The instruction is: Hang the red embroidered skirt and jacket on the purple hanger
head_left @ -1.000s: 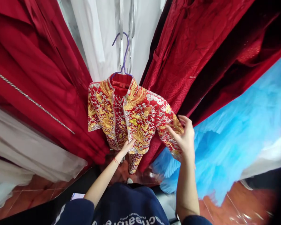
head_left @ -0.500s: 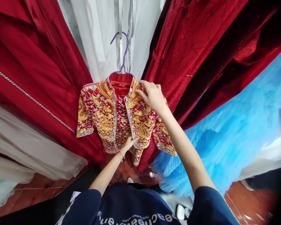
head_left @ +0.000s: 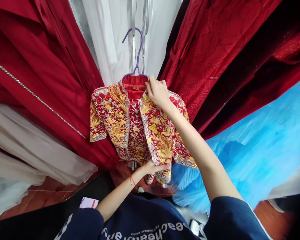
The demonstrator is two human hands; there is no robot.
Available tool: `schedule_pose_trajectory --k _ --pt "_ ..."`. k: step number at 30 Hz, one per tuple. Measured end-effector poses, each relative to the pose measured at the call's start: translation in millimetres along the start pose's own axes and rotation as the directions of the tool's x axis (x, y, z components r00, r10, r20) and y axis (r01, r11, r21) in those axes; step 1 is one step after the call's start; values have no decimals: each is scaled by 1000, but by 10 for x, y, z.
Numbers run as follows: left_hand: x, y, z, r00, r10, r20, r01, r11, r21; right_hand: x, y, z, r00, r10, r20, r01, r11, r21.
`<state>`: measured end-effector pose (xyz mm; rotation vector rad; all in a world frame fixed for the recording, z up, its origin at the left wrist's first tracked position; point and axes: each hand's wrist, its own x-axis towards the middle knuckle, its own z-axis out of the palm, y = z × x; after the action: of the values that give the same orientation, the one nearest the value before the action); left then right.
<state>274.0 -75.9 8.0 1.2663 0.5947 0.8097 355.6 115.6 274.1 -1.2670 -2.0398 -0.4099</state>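
A red jacket [head_left: 115, 116] with gold and silver embroidery hangs on a purple hanger [head_left: 138, 56]. Its front is parted, and an embroidered layer shows in the gap. My right hand [head_left: 158, 94] is closed at the collar and shoulder on the jacket's right side in the view, thumb toward the collar edge. Lower down, my left hand [head_left: 153, 167], with a red string at its wrist, grips the bottom of the same front panel. Part of its fingers is hidden behind the cloth.
Dark red gowns [head_left: 40, 66] hang at the left, with red and velvet ones [head_left: 215, 60] at the right. White cloth [head_left: 115, 36] and metal poles are behind the hanger. Blue tulle [head_left: 255, 146] spreads at the lower right. A white and pink card [head_left: 89, 202] lies low at left.
My right hand has closed on the cloth near the collar. My left hand has moved down and right, drawing the front panel outward, so the jacket's opening is wider.
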Motion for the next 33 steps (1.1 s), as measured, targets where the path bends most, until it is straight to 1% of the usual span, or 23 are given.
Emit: schedule_pose_trajectory --k 2,4,6,7,9,10,11,13,15,18,20,22,23,24,25,26,27,28,29,30,31,32,33 --pt "-39 202 42 995 27 100 -31 999 31 -8 -2 12 1000 -2 -7 2 1000 -14" --pt "-88 313 -20 980 14 200 -25 998 55 -3 11 12 1000 -3 -6 3 1000 -20" --pt "-136 287 -170 967 -40 253 29 998 48 8 38 8 1000 -15 -5 15 1000 -17" --pt "-156 223 -268 967 -88 241 85 996 21 12 55 6 1000 -25 -8 25 1000 -13" --pt "-176 27 -483 971 -199 129 209 976 -65 7 92 4 999 -49 -21 49 999 -2" --pt "-175 -86 -591 968 -251 27 252 961 -115 -3 110 5 998 -57 -27 57 998 4" --pt "-167 -198 -694 959 -274 -69 262 953 -149 -19 124 9 998 -60 -29 61 998 9" --pt "-133 -388 -874 931 -275 -241 232 954 -191 -58 142 21 998 -56 -22 57 998 17" --pt "-85 -518 -1008 899 -253 -357 188 960 -208 -89 140 31 999 -46 -14 46 999 25" --pt "-21 -634 -1137 857 -244 -454 151 961 -231 -97 114 6 1000 -21 -14 22 999 40" --pt "-13 -700 -1204 823 -249 -511 134 959 -250 -135 96 -39 999 0 -43 3 999 53" --pt "-45 -771 -1282 770 -262 -582 112 953 -281 -310 75 -61 992 34 -119 -24 996 82" --pt "-74 -804 -1332 738 -274 -617 98 948 -303 -478 54 -41 983 71 -169 -52 992 114" --pt "-110 -834 -1391 705 -290 -648 82 940 -331 -708 18 10 969 127 -212 -92 982 165" --pt "-148 -859 -1459 671 -310 -674 65 929 -363 -997 -38 98 945 223 -241 -162 955 248" --pt "-186 -875 -1535 637 -333 -695 45 916 -398 -1334 -117 222 913 341 -225 -246 899 363" --pt "-221 -885 -1618 602 -357 -714 23 902 -431 -1701 -219 376 869 474 -141 -351 792 499" --pt "-251 -886 -1704 567 -378 -732 -2 888 -460 -2076 -341 553 793 610 18 -483 609 629" --pt "-275 -882 -1789 536 -395 -746 -28 875 -483 -2437 -475 740 692 686 225 -600 374 707" --pt "-292 -874 -1870 509 -407 -759 -54 864 -500 -2761 -610 927 657 665 353 -656 274 704" --pt "-301 -863 -1941 489 -415 -767 -77 856 -512 -3033 -735 1102 638 628 445 -691 211 692" --pt "-303 -853 -1999 475 -420 -773 -96 849 -520 -3241 -836 1261 609 597 522 -722 143 677" --pt "-300 -845 -2038 467 -424 -776 -109 843 -526 -3385 -904 1400 567 579 586 -751 71 657"
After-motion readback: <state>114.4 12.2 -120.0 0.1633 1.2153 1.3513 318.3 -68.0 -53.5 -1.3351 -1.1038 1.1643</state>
